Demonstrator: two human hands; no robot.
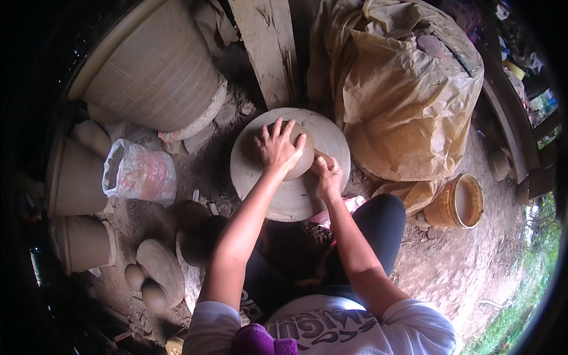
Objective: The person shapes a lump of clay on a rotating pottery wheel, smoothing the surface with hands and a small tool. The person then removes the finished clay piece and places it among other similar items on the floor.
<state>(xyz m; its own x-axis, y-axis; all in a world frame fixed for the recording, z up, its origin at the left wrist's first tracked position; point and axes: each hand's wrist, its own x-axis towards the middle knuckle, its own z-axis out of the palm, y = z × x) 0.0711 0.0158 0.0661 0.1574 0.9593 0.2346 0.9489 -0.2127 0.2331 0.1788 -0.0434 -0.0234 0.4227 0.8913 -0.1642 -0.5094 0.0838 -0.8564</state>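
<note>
A lump of grey-brown clay (303,161) sits on a round clay-coated wheel (254,171) on the ground in front of me. My left hand (276,145) lies flat on top of the lump with fingers spread. My right hand (326,175) presses against the lump's right side near its base, fingers curled onto the clay. Both hands touch the same lump. My knees flank the wheel's near edge.
A large patterned clay pot (157,65) stands at the back left. Unfired pots (77,177) line the left. A plastic bag (139,173) lies left of the wheel. Clay balls (155,278) rest near left. A plastic-covered heap (402,89) and a yellow bucket (460,202) sit right. A wooden plank (266,41) rises behind.
</note>
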